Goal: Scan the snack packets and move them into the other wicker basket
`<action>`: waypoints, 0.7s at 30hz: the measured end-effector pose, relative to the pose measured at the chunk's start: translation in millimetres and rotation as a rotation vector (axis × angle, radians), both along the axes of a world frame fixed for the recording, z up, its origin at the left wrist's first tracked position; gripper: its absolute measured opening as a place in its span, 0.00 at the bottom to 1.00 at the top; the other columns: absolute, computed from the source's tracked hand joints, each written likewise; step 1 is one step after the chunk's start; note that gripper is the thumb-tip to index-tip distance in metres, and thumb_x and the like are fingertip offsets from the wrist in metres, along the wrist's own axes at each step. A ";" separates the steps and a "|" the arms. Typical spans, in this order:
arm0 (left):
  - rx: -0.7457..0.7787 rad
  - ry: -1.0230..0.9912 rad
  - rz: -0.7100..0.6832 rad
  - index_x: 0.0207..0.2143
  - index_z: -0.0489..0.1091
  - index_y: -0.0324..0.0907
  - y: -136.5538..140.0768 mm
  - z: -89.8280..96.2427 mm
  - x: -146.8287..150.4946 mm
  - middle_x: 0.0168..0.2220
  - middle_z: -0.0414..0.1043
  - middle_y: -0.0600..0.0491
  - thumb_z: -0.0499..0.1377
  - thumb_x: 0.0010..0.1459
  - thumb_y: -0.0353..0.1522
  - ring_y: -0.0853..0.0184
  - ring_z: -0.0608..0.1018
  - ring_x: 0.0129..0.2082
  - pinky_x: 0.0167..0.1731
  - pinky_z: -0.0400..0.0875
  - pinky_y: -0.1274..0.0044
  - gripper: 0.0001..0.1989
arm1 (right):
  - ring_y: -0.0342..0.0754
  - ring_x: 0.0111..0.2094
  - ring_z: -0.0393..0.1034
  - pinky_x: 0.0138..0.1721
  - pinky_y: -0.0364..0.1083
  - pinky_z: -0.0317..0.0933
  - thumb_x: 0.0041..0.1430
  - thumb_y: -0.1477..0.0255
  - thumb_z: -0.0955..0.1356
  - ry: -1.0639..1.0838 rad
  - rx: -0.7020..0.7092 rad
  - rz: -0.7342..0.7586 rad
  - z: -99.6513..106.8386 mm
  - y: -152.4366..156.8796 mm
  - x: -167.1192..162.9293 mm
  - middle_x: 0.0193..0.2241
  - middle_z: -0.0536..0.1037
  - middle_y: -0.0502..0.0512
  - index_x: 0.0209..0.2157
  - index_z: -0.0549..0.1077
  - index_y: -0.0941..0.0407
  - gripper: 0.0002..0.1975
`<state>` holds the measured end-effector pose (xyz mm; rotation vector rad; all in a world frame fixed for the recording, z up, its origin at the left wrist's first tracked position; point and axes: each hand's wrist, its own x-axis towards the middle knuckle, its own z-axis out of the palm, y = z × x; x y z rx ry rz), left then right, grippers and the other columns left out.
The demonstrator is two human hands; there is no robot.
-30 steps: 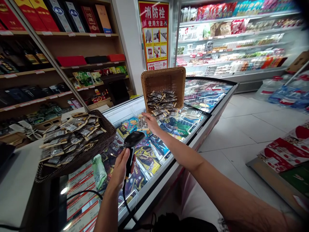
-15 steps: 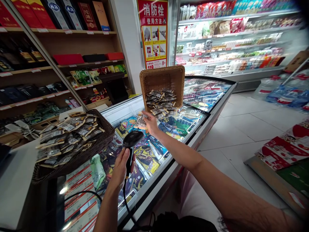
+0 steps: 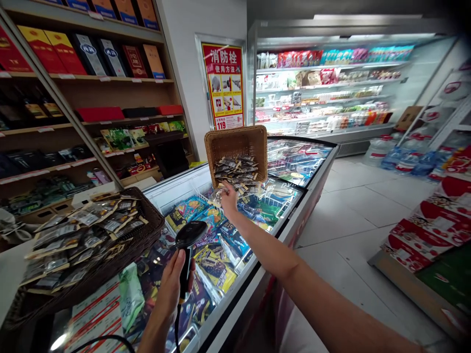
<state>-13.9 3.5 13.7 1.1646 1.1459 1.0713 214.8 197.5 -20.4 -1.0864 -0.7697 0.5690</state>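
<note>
My left hand (image 3: 172,277) is wrapped round the handle of a black barcode scanner (image 3: 191,234), its head pointing up and away from me, with a cord hanging below. Pinched in my right hand (image 3: 229,201) is a small snack packet (image 3: 215,196), partly clear and blurred. That hand is at the front lip of a tan wicker basket (image 3: 236,139), which is tipped toward me. Similar small packets (image 3: 237,168) lie heaped inside it. To the left, a dark brown wicker basket (image 3: 156,221) is piled with more flat packets (image 3: 90,235).
Both baskets rest on a chest freezer (image 3: 285,230) holding colourful ice cream bags (image 3: 213,264). Shelves of boxes (image 3: 140,61) rise at left. A lit refrigerated display (image 3: 324,78) stands behind. Water jugs (image 3: 379,149) and red cartons (image 3: 408,245) are at right on the tiled floor.
The view has tilted up, so the baskets and freezer appear lower. My right hand, still pinching a packet, has its fingers closer to the tan basket's lip. The left hand keeps the scanner.
</note>
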 end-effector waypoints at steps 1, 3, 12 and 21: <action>0.005 -0.004 0.007 0.31 0.68 0.42 -0.2 0.1 0.4 0.23 0.70 0.58 0.65 0.48 0.62 0.75 0.64 0.14 0.12 0.58 0.81 0.32 | 0.52 0.63 0.67 0.61 0.54 0.65 0.62 0.67 0.62 -0.033 -0.003 -0.054 4.1 5.1 11.9 0.62 0.72 0.61 0.59 0.73 0.54 0.25; 0.005 -0.010 0.017 0.31 0.67 0.43 -0.4 -0.1 1.0 0.22 0.69 0.58 0.65 0.47 0.62 0.75 0.63 0.13 0.12 0.57 0.81 0.32 | 0.54 0.70 0.56 0.66 0.57 0.59 0.64 0.65 0.61 -0.130 -0.044 -0.112 11.7 14.1 37.9 0.67 0.64 0.63 0.62 0.69 0.54 0.26; -0.023 0.060 -0.009 0.29 0.67 0.43 -0.3 -7.1 1.4 0.21 0.66 0.60 0.62 0.51 0.62 0.75 0.65 0.13 0.13 0.57 0.81 0.30 | 0.63 0.74 0.36 0.71 0.67 0.38 0.61 0.70 0.66 -0.481 -0.053 -0.220 2.7 0.7 74.6 0.65 0.64 0.67 0.49 0.75 0.55 0.15; -0.117 -0.014 0.087 0.30 0.65 0.43 0.3 -16.3 0.1 0.23 0.67 0.60 0.60 0.50 0.64 0.76 0.65 0.12 0.12 0.54 0.80 0.32 | 0.56 0.45 0.73 0.56 0.57 0.65 0.60 0.72 0.69 -1.004 0.076 0.533 73.9 -5.8 -92.0 0.44 0.80 0.58 0.41 0.79 0.53 0.08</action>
